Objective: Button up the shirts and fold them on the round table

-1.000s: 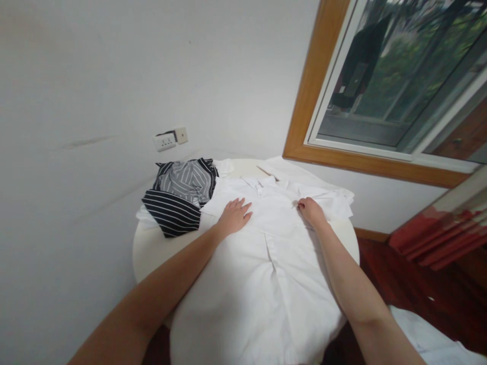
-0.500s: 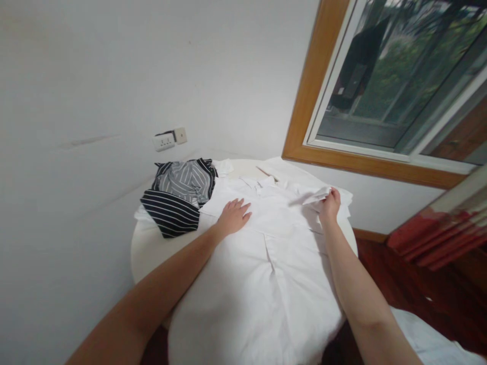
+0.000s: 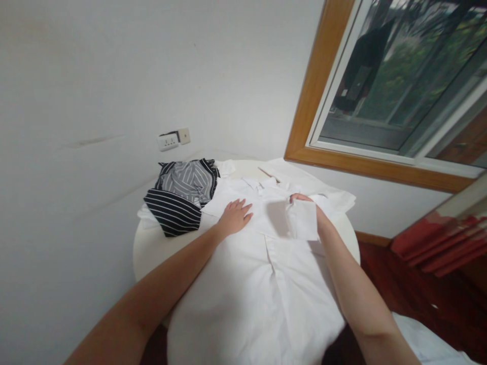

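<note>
A white shirt (image 3: 236, 289) is spread over the round table, and its lower part hangs down over the near edge. My left hand (image 3: 235, 218) lies flat on it at the left of the upper part, fingers stretched out and slightly spread. Near the right side, my right hand (image 3: 300, 196) grips the end of the shirt's sleeve (image 3: 305, 221), which is folded over and lifted above the shirt body. The sleeve hides part of that hand. The collar (image 3: 259, 183) lies toward the wall.
Black-and-white striped clothing (image 3: 173, 213) lies bunched on the table's left side. More white cloth (image 3: 315, 187) sits at the far right. A pale round table (image 3: 148, 253) stands against the wall, below a socket (image 3: 168, 142) and beside a wood-framed window (image 3: 365, 167). Red curtain (image 3: 422, 248) hangs at right.
My right hand has moved left from the table's right edge, bringing the sleeve end over the shirt body. My left hand has stayed in place on the shirt.
</note>
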Demonstrator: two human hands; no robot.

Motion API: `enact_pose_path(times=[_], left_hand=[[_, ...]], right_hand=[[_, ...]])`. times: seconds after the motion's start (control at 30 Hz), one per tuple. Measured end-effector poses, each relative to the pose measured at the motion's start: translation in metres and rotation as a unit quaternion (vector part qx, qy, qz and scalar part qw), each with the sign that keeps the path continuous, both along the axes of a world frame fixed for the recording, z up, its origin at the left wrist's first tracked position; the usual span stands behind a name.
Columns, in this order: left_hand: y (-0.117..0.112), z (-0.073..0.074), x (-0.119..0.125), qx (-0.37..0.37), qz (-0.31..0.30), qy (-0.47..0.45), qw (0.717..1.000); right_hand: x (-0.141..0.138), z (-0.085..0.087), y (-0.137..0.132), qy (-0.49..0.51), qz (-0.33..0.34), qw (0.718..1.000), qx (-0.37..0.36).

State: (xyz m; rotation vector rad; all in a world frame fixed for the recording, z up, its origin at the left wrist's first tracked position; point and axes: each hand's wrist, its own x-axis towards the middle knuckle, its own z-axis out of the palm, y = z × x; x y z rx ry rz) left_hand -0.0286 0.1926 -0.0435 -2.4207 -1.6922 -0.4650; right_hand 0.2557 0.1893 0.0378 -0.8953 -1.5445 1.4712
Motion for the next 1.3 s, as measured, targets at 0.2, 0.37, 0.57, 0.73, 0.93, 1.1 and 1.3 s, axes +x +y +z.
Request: enact_pose_path(times=[0.2, 0.37, 0.57, 0.73, 0.93, 1.1, 1.3], left_hand=[[0.0, 0.0, -0.001, 0.001, -0.004, -0.007, 1.0], [-0.001, 0.0, -0.001, -0.011, -0.004, -0.004, 1.0], [-0.005, 0.022, 0.002, 0.008, -0.05, -0.063, 0.997], [-0.019, 0.047, 0.009, -0.101, -0.106, -0.088, 0.985], [-0.03, 0.06, 0.008, -0.248, -0.178, -0.039, 0.951], [-0.03, 0.075, -0.005, -0.429, -0.201, -0.148, 0.868], [-0.03, 0.089, -0.033, -0.579, -0.151, -0.202, 0.775]], right_hand=[[-0.069, -0.017, -0.034, -0.096, 0.253, 0.963, -0.002], [-0.081, -0.022, -0.043, -0.124, 0.378, 0.917, -0.029], [-0.049, -0.027, -0.006, -0.156, 0.022, 0.976, 0.148], [0.015, -0.034, 0.038, -0.365, -0.29, 0.822, 0.327], [0.06, -0.039, 0.046, -0.489, -0.466, 0.694, 0.252], [0.054, -0.036, 0.038, -0.553, -0.447, 0.683, 0.167], [0.048, -0.034, 0.036, -0.563, -0.395, 0.707, 0.168]])
